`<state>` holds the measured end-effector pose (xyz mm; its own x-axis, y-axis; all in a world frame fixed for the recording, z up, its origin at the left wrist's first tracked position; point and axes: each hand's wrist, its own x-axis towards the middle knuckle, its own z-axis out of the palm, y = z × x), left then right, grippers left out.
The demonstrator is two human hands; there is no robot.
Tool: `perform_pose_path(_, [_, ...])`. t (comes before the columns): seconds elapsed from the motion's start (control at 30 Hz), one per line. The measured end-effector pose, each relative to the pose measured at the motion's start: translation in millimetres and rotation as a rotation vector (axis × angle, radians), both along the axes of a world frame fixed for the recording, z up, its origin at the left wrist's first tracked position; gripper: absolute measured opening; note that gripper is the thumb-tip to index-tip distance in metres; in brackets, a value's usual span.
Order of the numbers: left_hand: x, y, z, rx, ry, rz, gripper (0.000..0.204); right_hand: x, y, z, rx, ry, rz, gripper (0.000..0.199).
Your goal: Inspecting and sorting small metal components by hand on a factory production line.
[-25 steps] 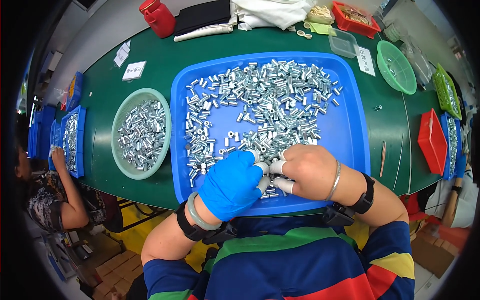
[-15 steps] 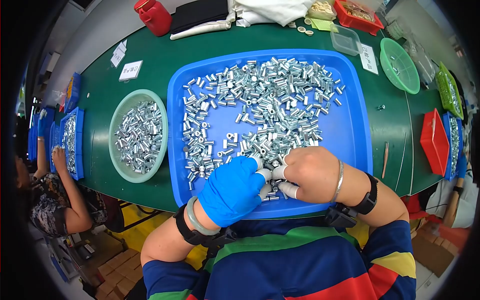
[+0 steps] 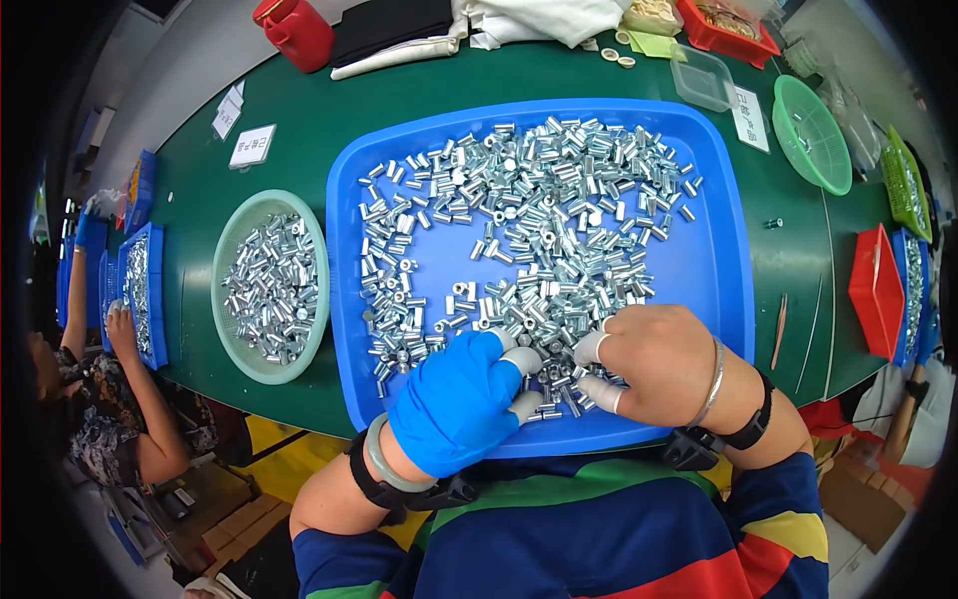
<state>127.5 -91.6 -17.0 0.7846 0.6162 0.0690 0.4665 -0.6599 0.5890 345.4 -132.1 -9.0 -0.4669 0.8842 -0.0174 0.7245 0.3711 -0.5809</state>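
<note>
A large blue tray point(image 3: 689, 265) in front of me holds a wide heap of silver metal rivet nuts point(image 3: 574, 235), short flanged cylinders. My left hand point(image 3: 449, 399), in a blue glove with white finger covers, is at the near edge of the heap, thumb and fingers apart. Opposite it, my right hand point(image 3: 659, 364) is bare except for white finger covers; its thumb and index finger are spread at the rivet nuts. A few loose pieces lie between the two hands. No piece shows clearly held in either one.
Left of the tray stands a pale green basket point(image 3: 219, 299) of rivet nuts. Tweezers point(image 3: 778, 331) and a lone rivet nut point(image 3: 773, 224) lie to the right. Farther back are a red jug point(image 3: 299, 38), a clear box point(image 3: 702, 80) and a green basket point(image 3: 843, 165). A co-worker point(image 3: 120, 429) sits at left.
My hands have moved apart, where their fingertips met before. The thumb and fingers of the right hand have spread. The view has shifted slightly.
</note>
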Motion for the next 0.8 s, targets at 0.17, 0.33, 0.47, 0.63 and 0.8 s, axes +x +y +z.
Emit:
perform_pose_path(0.17, [-2, 4, 3, -0.128, -0.013, 0.046, 0.028, 7, 4, 0, -0.024, 0.024, -0.048, 0.01])
perform_pose_path(0.33, [-3, 9, 2, -0.161, -0.004, 0.064, 0.029, 9, 6, -4, -0.031, 0.041, -0.06, 0.008])
perform_pose_path(0.47, [-3, 11, 1, -0.133, 0.01, 0.009, 0.029, 8, 9, -3, 0.019, 0.033, -0.023, 0.009])
perform_pose_path(0.63, [2, 8, -1, -0.029, 0.044, -0.016, 0.03, -2, 6, -5, 0.076, 0.024, 0.041, 0.011])
perform_pose_path(0.8, [3, -1, -11, 0.127, 0.007, -0.047, 0.031, -11, 1, -10, 0.094, -0.016, 0.027, 0.014])
